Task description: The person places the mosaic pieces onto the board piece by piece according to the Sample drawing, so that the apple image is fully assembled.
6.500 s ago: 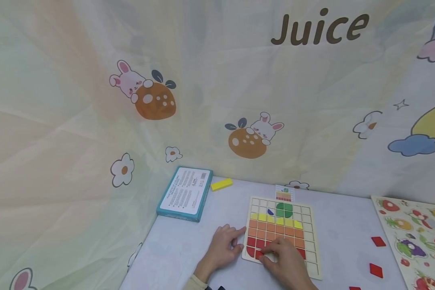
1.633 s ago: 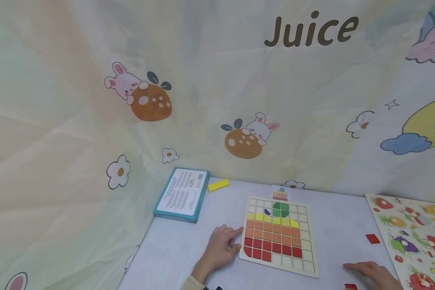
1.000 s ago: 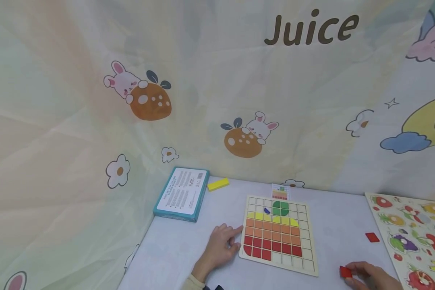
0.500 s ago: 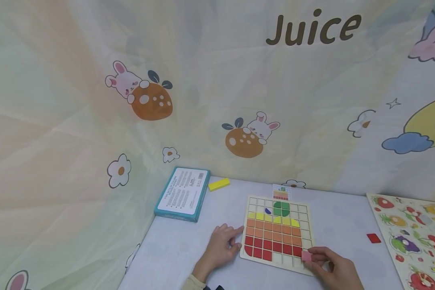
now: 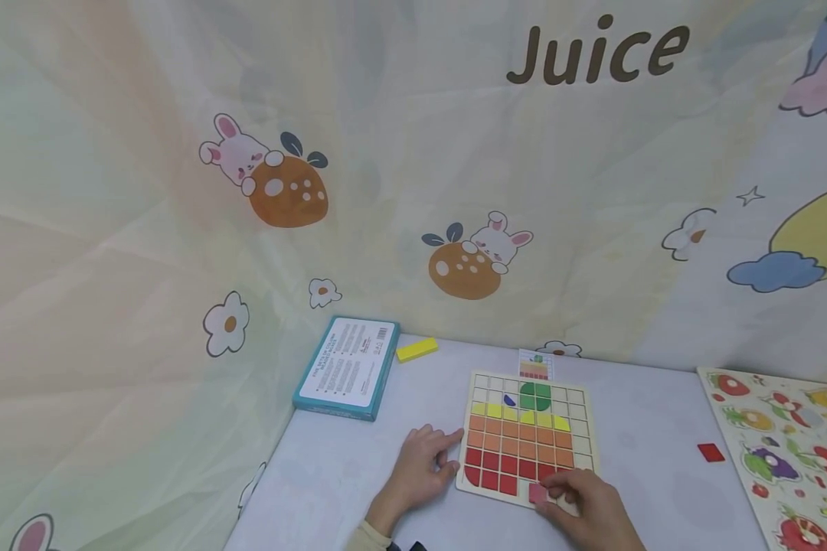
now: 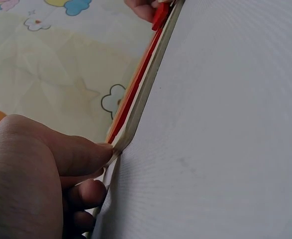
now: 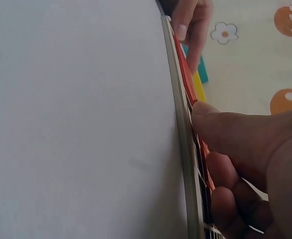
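Note:
A pale square grid board (image 5: 581, 428) lies on the table, filled with rows of red (image 5: 490, 461), orange and yellow tiles, plus green pieces (image 5: 535, 397) and a small blue piece (image 5: 509, 400). My left hand (image 5: 419, 468) is at the board's left edge, index finger straight against it; the left wrist view has its thumb (image 6: 88, 155) at the near corner. Between thumb and fingertips, my right hand (image 5: 588, 505) pinches a red square tile (image 5: 537, 493) over the bottom row, just right of the red tiles there. In the right wrist view its thumb (image 7: 225, 127) is close over the board's rim.
One loose red tile (image 5: 710, 452) lies right of the board. Farther right is a fruit picture board (image 5: 786, 428). Behind the grid board stands a small pattern card (image 5: 536, 365). A teal-edged box (image 5: 348, 367) and a yellow block (image 5: 416, 350) are at the back left.
My right hand picked up a red tile from the table at the right and carried it left over the board's bottom row. My left hand stayed at the board's edge.

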The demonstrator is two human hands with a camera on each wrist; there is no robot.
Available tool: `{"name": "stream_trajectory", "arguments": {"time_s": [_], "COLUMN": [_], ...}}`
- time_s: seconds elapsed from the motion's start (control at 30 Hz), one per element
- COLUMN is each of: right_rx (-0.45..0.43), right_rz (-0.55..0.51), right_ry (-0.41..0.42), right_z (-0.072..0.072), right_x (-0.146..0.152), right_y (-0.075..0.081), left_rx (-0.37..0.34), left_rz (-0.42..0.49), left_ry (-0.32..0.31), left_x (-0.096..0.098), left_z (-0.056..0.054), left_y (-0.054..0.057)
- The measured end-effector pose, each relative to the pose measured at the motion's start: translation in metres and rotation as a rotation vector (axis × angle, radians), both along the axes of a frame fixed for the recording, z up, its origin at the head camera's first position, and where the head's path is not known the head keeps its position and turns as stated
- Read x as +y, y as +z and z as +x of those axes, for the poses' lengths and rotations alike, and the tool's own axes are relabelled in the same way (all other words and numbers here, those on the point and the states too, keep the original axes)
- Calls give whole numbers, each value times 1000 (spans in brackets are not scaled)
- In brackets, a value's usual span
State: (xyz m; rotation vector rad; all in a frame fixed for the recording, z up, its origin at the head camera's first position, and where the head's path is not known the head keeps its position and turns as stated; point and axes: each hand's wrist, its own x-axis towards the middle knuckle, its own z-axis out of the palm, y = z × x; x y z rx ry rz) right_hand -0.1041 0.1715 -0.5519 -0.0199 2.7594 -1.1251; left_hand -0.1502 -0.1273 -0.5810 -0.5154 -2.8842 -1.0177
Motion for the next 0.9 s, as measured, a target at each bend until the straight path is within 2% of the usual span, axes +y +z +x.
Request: {"name": "stream_trajectory", "arguments": {"time_s": [0.27,0.47,0.73,0.9], "right_rx": [7,-28,10,18], "right_rz": [48,43,51,94], "right_ry": [-1,-3,-7,1], "right_z": [-1,-1,-1,-2], "right_x": [-9,-9,-11,-14], "right_y": [4,3,-1,-2], "left_rx": [6,2,-5,-2], "left_rz": [9,5,-3,4], "left_ry": [-5,-7,-5,-8], "left_x": [0,0,-1,-1], "left_z": [-1,-1,-1,-1], "left_y": [-1,0,-1,-2]}}
